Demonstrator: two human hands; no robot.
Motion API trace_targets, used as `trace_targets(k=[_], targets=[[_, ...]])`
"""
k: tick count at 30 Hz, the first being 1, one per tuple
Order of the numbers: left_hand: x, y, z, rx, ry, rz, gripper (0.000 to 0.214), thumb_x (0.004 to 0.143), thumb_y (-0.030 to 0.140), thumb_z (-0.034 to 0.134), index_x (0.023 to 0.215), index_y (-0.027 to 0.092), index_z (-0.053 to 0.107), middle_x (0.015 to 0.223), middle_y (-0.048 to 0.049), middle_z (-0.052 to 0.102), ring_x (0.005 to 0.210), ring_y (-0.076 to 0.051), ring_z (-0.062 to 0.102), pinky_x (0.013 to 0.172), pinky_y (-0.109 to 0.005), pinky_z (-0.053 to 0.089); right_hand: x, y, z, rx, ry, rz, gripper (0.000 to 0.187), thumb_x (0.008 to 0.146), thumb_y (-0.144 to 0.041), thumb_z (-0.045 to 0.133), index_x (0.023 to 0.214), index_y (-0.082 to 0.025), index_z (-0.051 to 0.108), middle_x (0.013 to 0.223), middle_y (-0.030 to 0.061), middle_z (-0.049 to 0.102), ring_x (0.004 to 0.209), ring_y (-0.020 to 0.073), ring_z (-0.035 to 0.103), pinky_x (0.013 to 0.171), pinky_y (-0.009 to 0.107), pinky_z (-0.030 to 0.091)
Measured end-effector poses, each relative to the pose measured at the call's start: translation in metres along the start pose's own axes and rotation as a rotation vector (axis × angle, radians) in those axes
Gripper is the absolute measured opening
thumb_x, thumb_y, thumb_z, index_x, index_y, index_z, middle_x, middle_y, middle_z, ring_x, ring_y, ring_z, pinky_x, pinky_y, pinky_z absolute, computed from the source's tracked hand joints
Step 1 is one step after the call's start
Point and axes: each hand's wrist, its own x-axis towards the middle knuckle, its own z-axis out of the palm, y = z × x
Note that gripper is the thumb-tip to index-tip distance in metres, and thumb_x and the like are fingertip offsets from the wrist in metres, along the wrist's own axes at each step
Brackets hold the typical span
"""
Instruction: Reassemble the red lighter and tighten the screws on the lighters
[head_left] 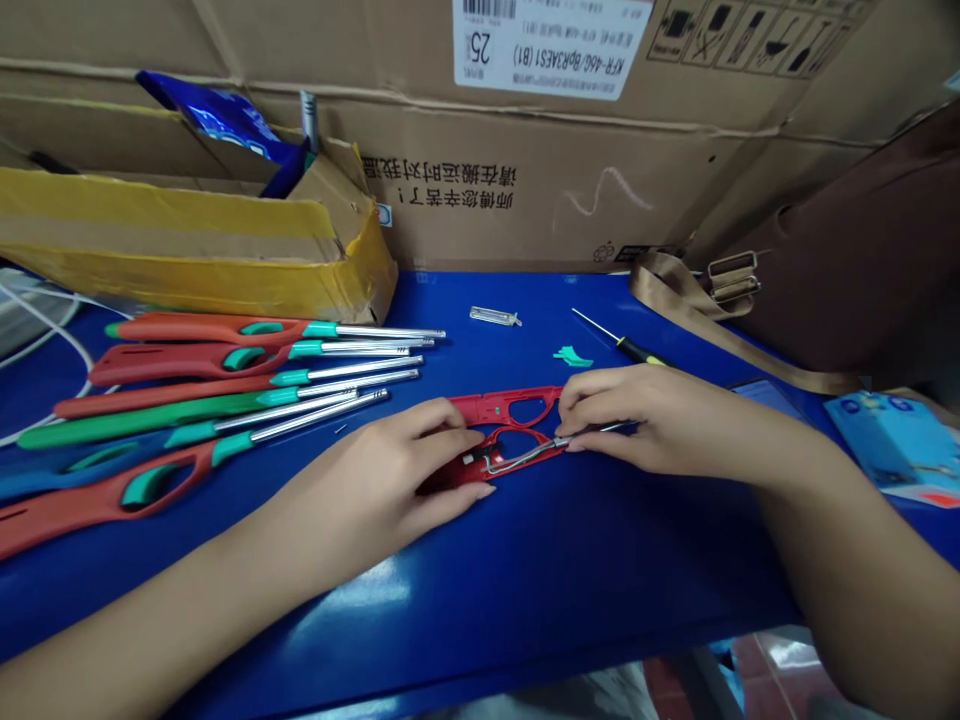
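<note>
A red plastic lighter shell half (504, 452) lies open on the blue table (525, 570), with a second red half (510, 406) just behind it. My left hand (409, 470) presses down on the near half's left end, fingers closed over it. My right hand (645, 418) pinches a thin metal tube (592, 431) that lies along the shell's right end, with bent wire inside the shell.
Several finished long lighters (225, 385) with red or green handles and metal tubes lie at left. A yellow-taped carton (187, 250) stands behind them. A small metal part (495, 316), a teal trigger piece (573, 356) and a screwdriver (622, 342) lie behind. A brown bag (847, 260) sits right.
</note>
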Motion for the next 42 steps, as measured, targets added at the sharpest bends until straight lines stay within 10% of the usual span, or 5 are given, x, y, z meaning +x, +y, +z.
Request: trace_targets(k=[42], targets=[[0.004,0.001,0.001,-0.029,0.039,0.034,0.020,0.094,0.025,0.064,0.111,0.017,0.071,0.100,-0.0040,0.063,0.086,-0.014,0.066,0.075,-0.025,0.053,-0.002,-0.018,0.013,-0.313,-0.038,0.071,0.025,0.097,-0.016,0.050,0.076,-0.019,0.062,0.082,0.0021,0.066,0.074,0.0162,0.059,0.066,0.030,0.037]])
